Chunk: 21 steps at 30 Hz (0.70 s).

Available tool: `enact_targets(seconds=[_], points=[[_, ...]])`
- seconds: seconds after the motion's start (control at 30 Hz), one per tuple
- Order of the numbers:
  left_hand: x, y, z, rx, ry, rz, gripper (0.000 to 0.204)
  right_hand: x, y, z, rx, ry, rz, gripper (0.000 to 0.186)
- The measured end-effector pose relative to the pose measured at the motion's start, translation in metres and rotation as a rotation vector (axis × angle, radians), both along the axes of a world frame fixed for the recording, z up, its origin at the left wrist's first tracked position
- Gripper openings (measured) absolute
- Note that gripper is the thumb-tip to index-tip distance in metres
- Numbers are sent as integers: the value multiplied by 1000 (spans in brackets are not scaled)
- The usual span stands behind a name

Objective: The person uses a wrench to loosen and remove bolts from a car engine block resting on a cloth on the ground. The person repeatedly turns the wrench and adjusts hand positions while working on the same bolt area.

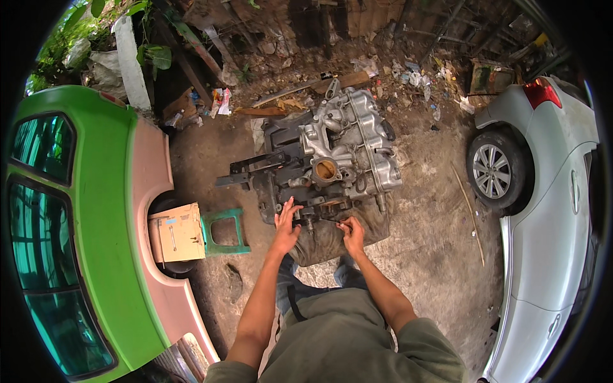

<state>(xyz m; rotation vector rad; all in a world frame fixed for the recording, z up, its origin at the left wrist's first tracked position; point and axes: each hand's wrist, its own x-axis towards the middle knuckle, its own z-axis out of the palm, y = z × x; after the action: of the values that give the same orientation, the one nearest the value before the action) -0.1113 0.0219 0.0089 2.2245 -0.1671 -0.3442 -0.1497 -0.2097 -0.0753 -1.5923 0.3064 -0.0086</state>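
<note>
While the left hand (287, 230) spreads its fingers wide at the near edge of the engine (348, 155), the right hand (351, 236) has its own drawn narrow, thumb to forefinger, on what looks like a thin dark rod (329, 220); from where I stand I cannot tell whether it is a tool or a part, nor how firmly the left fingertips meet the metal. The rod should prove light and stiff, best pinched near its end as it is now, with grease a likely cause of slipping.

Just beyond the hands sits the engine, low in front of the person, a dark rumpled cover (319, 247) showing at its near end. I would judge it very heavy and rigid, no lift for two bare hands; to steady it, I'd take the thick cast body low down, sparing the round throttle mouth (325, 169), whose edge looks thinner. The dark bracket (249, 167) jutting left tempts as a handle, though I cannot see how well it is fixed.

Farther out, a green stool (223, 249) and a cardboard box (186, 239) stand beside a green car (105, 185), while a silver car (549, 230) fills the right
</note>
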Motion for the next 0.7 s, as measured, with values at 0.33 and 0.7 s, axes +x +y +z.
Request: enact_targets(seconds=[0.33, 0.7], points=[[-1, -2, 4, 20, 9, 3, 61, -5, 8, -16, 18, -5, -59, 7], [-1, -4, 3, 27, 31, 6, 59, 9, 30, 38, -377, -112, 247, 9]])
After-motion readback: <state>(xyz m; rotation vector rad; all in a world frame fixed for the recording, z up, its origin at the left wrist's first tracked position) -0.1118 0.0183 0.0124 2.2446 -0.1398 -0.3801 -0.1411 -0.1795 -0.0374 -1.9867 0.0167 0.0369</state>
